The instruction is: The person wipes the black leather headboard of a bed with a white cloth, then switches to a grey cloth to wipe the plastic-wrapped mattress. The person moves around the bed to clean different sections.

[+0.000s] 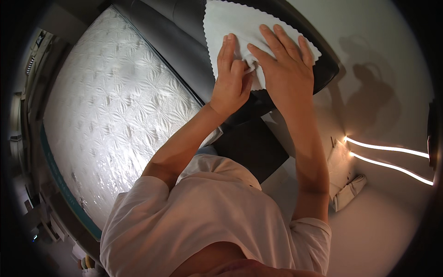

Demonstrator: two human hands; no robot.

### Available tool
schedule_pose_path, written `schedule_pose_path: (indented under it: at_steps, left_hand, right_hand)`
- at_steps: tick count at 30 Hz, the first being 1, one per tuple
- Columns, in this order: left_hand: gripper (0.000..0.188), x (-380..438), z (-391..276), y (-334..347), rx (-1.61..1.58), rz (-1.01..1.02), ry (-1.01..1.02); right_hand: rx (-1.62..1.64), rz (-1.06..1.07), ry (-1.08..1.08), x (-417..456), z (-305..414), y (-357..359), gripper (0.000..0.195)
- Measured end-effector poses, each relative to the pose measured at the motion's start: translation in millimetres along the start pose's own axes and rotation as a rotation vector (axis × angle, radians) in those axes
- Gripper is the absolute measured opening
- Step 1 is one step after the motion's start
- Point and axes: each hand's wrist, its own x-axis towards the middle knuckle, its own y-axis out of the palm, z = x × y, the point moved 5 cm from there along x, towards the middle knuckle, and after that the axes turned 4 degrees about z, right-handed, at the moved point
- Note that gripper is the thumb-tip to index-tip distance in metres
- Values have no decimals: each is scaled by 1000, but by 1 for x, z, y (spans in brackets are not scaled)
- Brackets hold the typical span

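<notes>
A white cloth (228,17) with zigzag-cut edges lies over the padded end of a black, leather-like headboard (325,69). My left hand (230,78) is at the cloth's near part, two fingers stretched out on it. Its index finger and thumb are bent together at a bunched fold, though the fingertips are partly hidden. Flat on the cloth to the right rests my right hand (287,65), palm down with fingers spread. Small creases run through the fabric between the two hands.
A mattress (121,86) with a quilted pattern, partly under shiny clear plastic, fills the left. A dark box-like surface (252,149) is below my hands. On the right are a wall (373,52), glowing light strips (391,149) and a folded pale item (349,192).
</notes>
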Motion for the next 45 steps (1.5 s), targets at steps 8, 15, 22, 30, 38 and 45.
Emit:
schedule_pose_path:
  at_steps: [8,15,22,30,38,45]
  left_hand:
    - [19,-51,-26,28,61,181,25]
    - [26,-98,6,49,71,211,-115]
    - [37,-18,33,7,-20,-34,-60]
    - [21,27,-33,-1,68,218,193]
    - [25,-14,-43,23,33,249,265]
    - [21,41,-71,24,-25,294,312]
  right_hand:
    - [-106,136,195,-95,4,0,32]
    - [-124,74,-2,-121,25,42,13]
    - [-31,-100,17,-22,24,24,12]
    - [-157,-48,322,-46,-11,-11,27]
    - [-10,-157,400,-115,-9,2,25]
    - [324,-326,473,-92,-43,-17,36]
